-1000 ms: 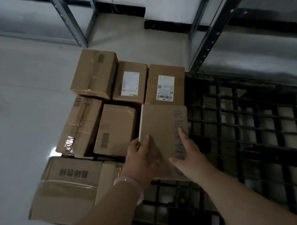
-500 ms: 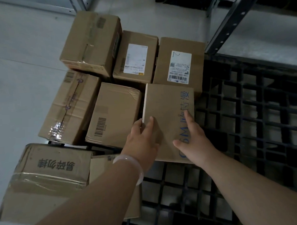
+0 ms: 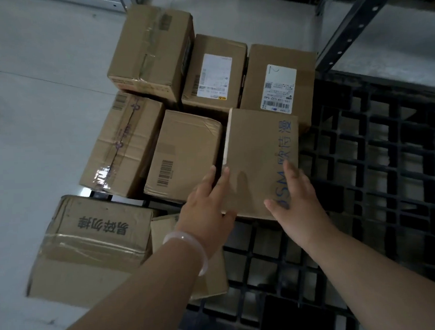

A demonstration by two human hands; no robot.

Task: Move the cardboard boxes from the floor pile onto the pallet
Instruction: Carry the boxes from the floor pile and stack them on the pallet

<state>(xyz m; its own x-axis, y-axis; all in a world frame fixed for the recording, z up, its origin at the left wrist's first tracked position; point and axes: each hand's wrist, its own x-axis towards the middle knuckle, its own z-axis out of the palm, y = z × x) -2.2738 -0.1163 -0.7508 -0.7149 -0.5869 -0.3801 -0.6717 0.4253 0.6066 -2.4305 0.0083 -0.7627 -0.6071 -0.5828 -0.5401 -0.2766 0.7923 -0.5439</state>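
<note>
1. A pale grey floor (image 3: 40, 137) spreads to the left of and beyond the flat brown cardboard box with blue lettering (image 3: 255, 148), which serves here as the landmark.
2. A black plastic grid pallet (image 3: 375, 143) lies under that box and runs to its right and toward the viewer. The pallet's right and near edges are cut off.
3. A large taped brown carton with black characters (image 3: 90, 245) is seen left of the lettered box and nearer the viewer. Beside the carton, a plain brown box (image 3: 211, 277) is largely hidden by the left forearm.
4. Two brown boxes, one taped (image 3: 121, 144) and one barcoded (image 3: 183, 154), lie immediately left of the lettered box. What they rest on cannot be made out.
5. Three further brown boxes are set beyond it: a taped one (image 3: 151, 48) and two with white labels (image 3: 215, 72) (image 3: 277, 82). The label print is too small to be read.
6. The left hand (image 3: 208, 210) is laid against the lettered box's near left corner with fingers straight. Its thumb is hidden.
7. The right hand (image 3: 295, 194) is pressed flat on the box top over the lettering, fingers spread and nothing gripped.
8. A white bangle (image 3: 190, 246) is worn on the left wrist.
</note>
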